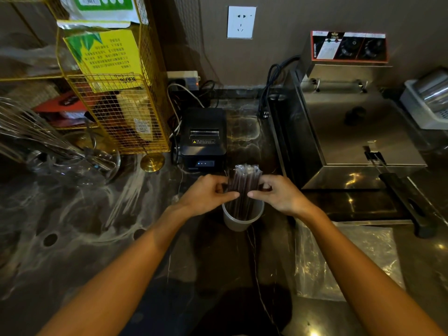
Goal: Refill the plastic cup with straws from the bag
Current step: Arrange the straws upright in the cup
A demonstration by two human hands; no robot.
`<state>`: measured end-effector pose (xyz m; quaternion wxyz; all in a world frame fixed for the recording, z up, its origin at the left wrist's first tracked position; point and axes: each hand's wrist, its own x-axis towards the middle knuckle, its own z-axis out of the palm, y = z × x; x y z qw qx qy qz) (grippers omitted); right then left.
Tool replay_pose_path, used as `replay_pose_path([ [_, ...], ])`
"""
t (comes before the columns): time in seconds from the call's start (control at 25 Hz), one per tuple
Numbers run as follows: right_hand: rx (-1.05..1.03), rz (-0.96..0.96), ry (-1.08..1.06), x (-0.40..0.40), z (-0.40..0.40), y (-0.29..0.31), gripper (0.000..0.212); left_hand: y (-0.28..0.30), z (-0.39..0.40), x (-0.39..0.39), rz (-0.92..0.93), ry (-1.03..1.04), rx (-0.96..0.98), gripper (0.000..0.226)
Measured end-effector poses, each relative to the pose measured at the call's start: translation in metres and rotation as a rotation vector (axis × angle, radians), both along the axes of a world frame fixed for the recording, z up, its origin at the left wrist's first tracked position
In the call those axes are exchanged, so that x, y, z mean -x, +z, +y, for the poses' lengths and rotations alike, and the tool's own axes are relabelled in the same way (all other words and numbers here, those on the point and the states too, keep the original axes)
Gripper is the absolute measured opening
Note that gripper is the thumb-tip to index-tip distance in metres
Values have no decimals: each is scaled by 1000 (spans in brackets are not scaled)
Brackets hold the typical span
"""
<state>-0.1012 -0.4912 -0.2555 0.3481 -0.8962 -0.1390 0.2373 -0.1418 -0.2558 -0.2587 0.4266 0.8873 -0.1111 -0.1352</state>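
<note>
1. Both hands, left hand (208, 192) and right hand (278, 194), pinch the bundle of wrapped straws (243, 187) from either side at frame centre, likely to square it upright.
2. Its lower ends sit inside the plastic cup (238, 220).
3. The flat bag (346, 260) lies lower right; bare counter (109, 214) lies to the left, and the fryer (351, 132) crowds the right.

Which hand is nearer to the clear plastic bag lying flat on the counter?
Right. The right hand grips the straws in the cup, just up and left of the bag. The left hand holds the bundle's far side, beyond the cup.
</note>
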Motion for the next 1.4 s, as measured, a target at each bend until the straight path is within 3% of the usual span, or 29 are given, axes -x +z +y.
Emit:
replay_pose_path([
  [0.24,-41,-4,-35,8,2,-2,10,-8,-10,2,-19,137,-35,20],
  [0.52,1,-48,-68,24,-9,-1,44,-10,1,13,-104,77,-176,33],
  [0.72,-89,-32,-60,31,-21,-11,29,-17,8,18,-157,89,-73,21],
  [0.92,-162,-41,-83,30,-15,-15,24,-15,0,9,-291,81,-226,40],
  [1.16,-180,-24,-91,29,-13,-17,24,-1,2,2,-352,-66,-502,30],
  [1.28,-189,-19,-122,31,-12,-15,25,-7,-1,4,-277,-30,-446,32],
  [1.4,-198,52,-164,34,-15,-16,20,-15,-1,10,-183,91,-261,27],
])
